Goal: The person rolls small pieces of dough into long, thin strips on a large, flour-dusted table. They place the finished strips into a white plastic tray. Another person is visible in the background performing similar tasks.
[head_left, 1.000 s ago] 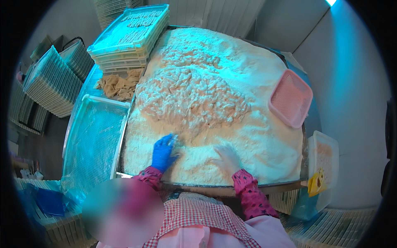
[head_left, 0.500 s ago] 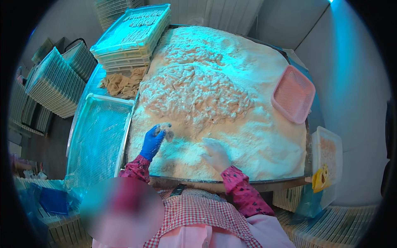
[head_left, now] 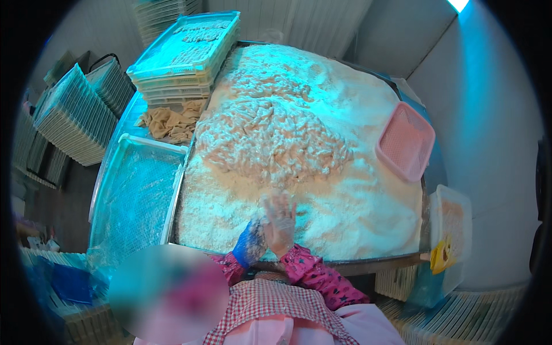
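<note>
My left hand [head_left: 249, 244], in a blue glove dusted with white powder, is drawn close to the table's near edge. Its fingers are blurred and partly hidden beside my right hand [head_left: 280, 225], so what they hold cannot be made out. Pale and flour-coated, the right hand has its fingers stretched out flat, palm against or right beside the left. Beneath both lies a wide layer of white powder [head_left: 356, 224] that looks like flour. Farther off, a large heap of pale, floured strips or pieces [head_left: 270, 138] covers the middle of the table.
A pink mesh basket [head_left: 405, 142] rests at the right edge. To the left are a plastic-lined tray [head_left: 138, 195], a crumpled tan cloth [head_left: 172, 122] and stacked trays [head_left: 178, 54] bearing rows of pieces. A clear bin [head_left: 451, 215] with a yellow packet [head_left: 441, 256] stands right.
Both hands have come together nearer my body. The left moved right and back from the heap's edge, where it held a small floured clump; the right moved left. The view shifted slightly.
</note>
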Available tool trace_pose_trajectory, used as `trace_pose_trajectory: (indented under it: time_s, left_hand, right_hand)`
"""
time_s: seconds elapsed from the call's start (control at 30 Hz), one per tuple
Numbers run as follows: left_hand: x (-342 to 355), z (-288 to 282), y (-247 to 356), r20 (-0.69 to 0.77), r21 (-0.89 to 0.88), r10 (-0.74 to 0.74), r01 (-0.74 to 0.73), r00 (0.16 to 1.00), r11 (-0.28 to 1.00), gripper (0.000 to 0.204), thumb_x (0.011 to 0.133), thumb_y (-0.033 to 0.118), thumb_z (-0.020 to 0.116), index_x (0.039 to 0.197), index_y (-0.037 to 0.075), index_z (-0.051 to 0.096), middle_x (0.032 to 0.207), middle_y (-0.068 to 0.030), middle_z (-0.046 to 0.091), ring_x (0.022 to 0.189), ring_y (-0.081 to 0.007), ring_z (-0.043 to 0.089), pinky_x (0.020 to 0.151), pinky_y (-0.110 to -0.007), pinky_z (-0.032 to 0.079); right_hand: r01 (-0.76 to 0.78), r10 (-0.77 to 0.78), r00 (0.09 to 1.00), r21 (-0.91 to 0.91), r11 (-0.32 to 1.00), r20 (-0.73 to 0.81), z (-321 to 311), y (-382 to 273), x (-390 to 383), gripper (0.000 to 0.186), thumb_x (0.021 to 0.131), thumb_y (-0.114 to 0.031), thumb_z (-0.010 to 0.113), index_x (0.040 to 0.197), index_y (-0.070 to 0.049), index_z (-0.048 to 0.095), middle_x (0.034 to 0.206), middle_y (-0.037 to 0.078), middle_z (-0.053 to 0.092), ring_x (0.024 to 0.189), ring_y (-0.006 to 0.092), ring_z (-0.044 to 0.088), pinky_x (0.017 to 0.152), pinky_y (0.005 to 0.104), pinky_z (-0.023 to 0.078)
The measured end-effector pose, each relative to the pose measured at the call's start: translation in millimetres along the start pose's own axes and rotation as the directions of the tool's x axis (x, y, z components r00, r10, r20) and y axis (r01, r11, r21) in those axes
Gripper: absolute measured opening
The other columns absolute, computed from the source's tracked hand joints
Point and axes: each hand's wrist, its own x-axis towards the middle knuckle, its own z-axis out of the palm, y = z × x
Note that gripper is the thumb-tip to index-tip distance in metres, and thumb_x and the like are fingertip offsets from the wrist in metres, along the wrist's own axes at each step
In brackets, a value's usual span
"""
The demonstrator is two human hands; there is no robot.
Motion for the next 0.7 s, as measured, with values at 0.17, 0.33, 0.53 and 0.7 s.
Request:
trace_pose_trajectory:
  time_s: [0.17, 0.33, 0.53, 0.7]
  left_hand:
    - [-4.6, -4.8, 11.5, -0.076, 0.261, 0.260, -0.233, 0.962, 0.937, 0.055, 0.093, 0.042, 0.039, 0.136, 0.009, 0.032, 0.134, -0.0108, 0.040, 0.121, -0.0216, 0.041, 0.099, -0.038, 0.035]
    - [-28.3, -100.0, 85.1, 0.412, -0.380, 0.195, -0.027, 0.890, 0.925, 0.055, 0.091, 0.050, 0.040, 0.125, 0.007, 0.044, 0.103, -0.0092, 0.057, 0.088, -0.0131, 0.052, 0.078, -0.026, 0.045]
    - [-103.6, -114.1, 217.2, -0.327, 0.682, 0.857, -0.528, 0.398, 0.506, 0.040, 0.095, 0.037, 0.041, 0.118, 0.005, 0.051, 0.090, -0.0042, 0.059, 0.077, -0.0108, 0.052, 0.070, -0.025, 0.043]
    - [-134.8, -179.1, 216.3, -0.510, 0.697, 0.536, -0.042, 0.673, 0.716, 0.045, 0.095, 0.039, 0.038, 0.122, 0.005, 0.051, 0.113, -0.0070, 0.057, 0.099, -0.0144, 0.053, 0.089, -0.032, 0.040]
  right_hand:
    - [0.170, -0.227, 0.974, 0.731, 0.661, -0.021, 13.4, -32.7, 8.9, 0.059, 0.087, -0.034, 0.050, 0.136, -0.006, 0.032, 0.140, 0.018, 0.032, 0.133, 0.0329, 0.023, 0.107, 0.0432, 0.018]
    - [-0.096, 0.101, 0.990, 0.049, 0.994, -0.096, 36.4, 35.1, 54.3, 0.047, 0.077, -0.023, 0.064, 0.118, -0.007, 0.048, 0.110, 0.012, 0.053, 0.104, 0.0306, 0.049, 0.084, 0.0400, 0.042]
    - [0.133, -0.153, 0.988, -0.411, 0.902, -0.016, 57.1, 36.1, 88.2, 0.033, 0.072, -0.017, 0.066, 0.103, -0.011, 0.055, 0.091, 0.008, 0.054, 0.090, 0.0268, 0.051, 0.079, 0.0398, 0.040]
    - [-0.013, 0.008, 1.000, -0.276, 0.961, -0.019, 57.5, 31.5, 91.7, 0.031, 0.067, -0.013, 0.068, 0.094, -0.011, 0.054, 0.085, 0.006, 0.053, 0.089, 0.0262, 0.051, 0.078, 0.0398, 0.040]
